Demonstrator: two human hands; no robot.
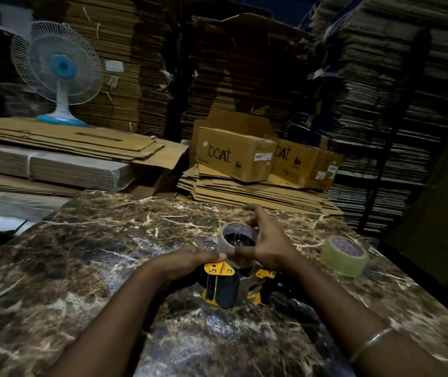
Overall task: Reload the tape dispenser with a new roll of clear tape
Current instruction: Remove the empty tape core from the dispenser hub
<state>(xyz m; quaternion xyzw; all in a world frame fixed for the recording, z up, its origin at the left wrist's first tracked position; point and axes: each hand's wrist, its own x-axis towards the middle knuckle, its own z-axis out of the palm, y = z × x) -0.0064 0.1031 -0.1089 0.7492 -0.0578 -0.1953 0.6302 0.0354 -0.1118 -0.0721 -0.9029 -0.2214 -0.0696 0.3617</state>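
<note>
A yellow and black tape dispenser [224, 287] lies on the marble table [108, 254] in front of me. My left hand [190, 261] grips its upper end. A roll of clear tape [233, 240] sits at the dispenser's far end, its open core facing up. My right hand [265, 240] is wrapped around this roll, thumb at its near rim and fingers over the far side. A second roll of clear tape [344, 255] lies flat on the table to the right, apart from both hands.
Two "boat" cardboard boxes [233, 156] rest on flattened cartons beyond the table's far edge. A white and blue table fan [57, 69] stands on stacked cardboard at the back left. Tall cardboard stacks [380, 77] fill the background.
</note>
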